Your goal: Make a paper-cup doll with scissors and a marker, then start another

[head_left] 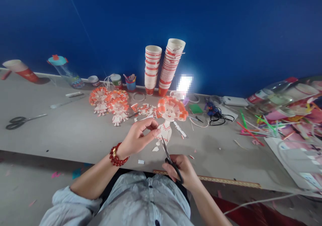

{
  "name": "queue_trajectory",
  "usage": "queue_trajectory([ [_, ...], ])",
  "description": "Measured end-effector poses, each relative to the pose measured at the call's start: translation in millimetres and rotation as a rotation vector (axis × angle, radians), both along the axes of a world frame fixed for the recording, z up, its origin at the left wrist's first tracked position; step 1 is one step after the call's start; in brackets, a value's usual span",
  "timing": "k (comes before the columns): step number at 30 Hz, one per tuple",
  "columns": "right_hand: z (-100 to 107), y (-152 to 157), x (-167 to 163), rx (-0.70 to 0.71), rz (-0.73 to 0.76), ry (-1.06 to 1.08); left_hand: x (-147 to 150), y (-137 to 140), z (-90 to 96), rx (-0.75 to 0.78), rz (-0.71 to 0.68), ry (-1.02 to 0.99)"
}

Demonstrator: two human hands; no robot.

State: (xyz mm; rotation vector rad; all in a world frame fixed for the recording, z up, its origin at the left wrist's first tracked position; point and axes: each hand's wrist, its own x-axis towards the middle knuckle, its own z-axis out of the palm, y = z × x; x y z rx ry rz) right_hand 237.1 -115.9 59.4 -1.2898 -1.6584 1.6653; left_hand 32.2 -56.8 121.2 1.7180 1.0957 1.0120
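Observation:
Between thumb and fingers, my left hand (141,137) pinches the edge of a paper doll (165,132) with curled orange-and-white hair and a drawn face. My right hand (182,170) grips black-handled scissors (168,155), their blades pointing up at the lower part of the doll's white dress. Whether the blade tips touch the paper I cannot tell. White paper scraps (156,149) lie just below the doll. Several similar finished-looking paper dolls (118,111) are grouped on the table to the left, beside a heap of orange and white cuttings (147,109).
Two tall stacks of paper cups (152,68) stand against the blue wall. A second pair of scissors (22,120) lies far left, near a clear bottle (66,73). Black cord (221,118) and a pile of coloured scraps (289,118) occupy the right. A wooden ruler (228,181) lies along the front edge.

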Motion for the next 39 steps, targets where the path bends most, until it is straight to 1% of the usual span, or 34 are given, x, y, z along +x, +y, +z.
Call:
queue_trajectory([
  [9, -0.5, -1.5, 0.2, -0.049, 0.006, 0.009, -1.5, 8.9, 3.2, -0.121, -0.1, -0.057],
  [15, 1.5, -0.3, 0.7, -0.003, 0.009, -0.052, -2.2, 14.4, 10.1, -0.089, -0.149, 0.007],
  [21, 5.8, 0.9, 1.3, 0.065, 0.017, -0.108, -2.2, 14.8, 12.1, -0.059, -0.155, 0.043],
  [27, 4.5, 1.5, 1.7, 0.113, 0.022, -0.148, -2.6, 12.9, 13.3, -0.019, -0.144, 0.061],
  [34, 0.9, 0.2, 4.4, 0.138, 0.021, -0.17, -2.6, 11.1, 12.6, -0.028, -0.148, 0.062],
  [39, 0.9, 0.6, 4.3, 0.097, 0.028, -0.14, -3.8, 8.5, 10.1, -0.055, -0.12, 0.044],
])
